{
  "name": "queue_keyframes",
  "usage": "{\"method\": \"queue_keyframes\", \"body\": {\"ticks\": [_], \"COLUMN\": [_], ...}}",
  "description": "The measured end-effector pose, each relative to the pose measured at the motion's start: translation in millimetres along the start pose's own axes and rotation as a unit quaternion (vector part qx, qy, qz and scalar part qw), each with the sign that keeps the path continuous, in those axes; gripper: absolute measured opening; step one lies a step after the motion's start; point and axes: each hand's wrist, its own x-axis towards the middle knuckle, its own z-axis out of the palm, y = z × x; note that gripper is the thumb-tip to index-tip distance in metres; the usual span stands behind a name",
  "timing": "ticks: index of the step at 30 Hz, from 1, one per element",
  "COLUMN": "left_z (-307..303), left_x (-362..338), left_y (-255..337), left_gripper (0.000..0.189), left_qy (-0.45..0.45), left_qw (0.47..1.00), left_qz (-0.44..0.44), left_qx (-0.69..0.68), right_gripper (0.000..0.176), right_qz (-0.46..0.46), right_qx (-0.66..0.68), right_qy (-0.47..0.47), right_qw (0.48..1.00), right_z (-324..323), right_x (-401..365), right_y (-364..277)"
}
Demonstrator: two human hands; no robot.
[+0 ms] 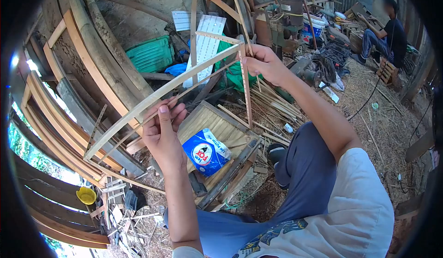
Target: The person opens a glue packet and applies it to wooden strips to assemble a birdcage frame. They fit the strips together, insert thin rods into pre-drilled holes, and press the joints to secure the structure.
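Note:
A light wooden frame [194, 72] is held up in front of me, its long bar running from upper right to lower left. Small holes line its end slat [246, 91]. My right hand [265, 65] is closed around the frame's upper right corner, thumb pressed on the wood. Along the long bar, my left hand [162, 126] pinches a thin wooden strip [207, 78] between thumb and fingers. Below the hands, a blue and white pack of Fox glue [204, 152] lies on a low wooden bench [203, 112].
Curved wooden frames [87, 64] lean at the left. A green crate [150, 54] and a perforated white panel [206, 41] stand behind. Thin wooden sticks [277, 103] lie on the shaving-covered ground. Another person [387, 36] sits at the back right. A yellow bowl [86, 195] is at lower left.

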Motion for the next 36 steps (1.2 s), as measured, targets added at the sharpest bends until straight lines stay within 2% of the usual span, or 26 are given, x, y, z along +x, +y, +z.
{"method": "queue_keyframes", "body": {"ticks": [36], "left_z": [-2.5], "left_x": [5.8], "left_y": [-1.6], "left_gripper": [0.021], "left_qy": [0.004], "left_qw": [1.000], "left_qz": [0.018], "left_qx": [0.024], "right_gripper": [0.019], "right_qz": [0.011], "right_qx": [-0.038], "right_qy": [0.011], "right_qw": [0.999], "right_z": [2.2], "right_x": [0.9], "right_y": [-1.3]}}
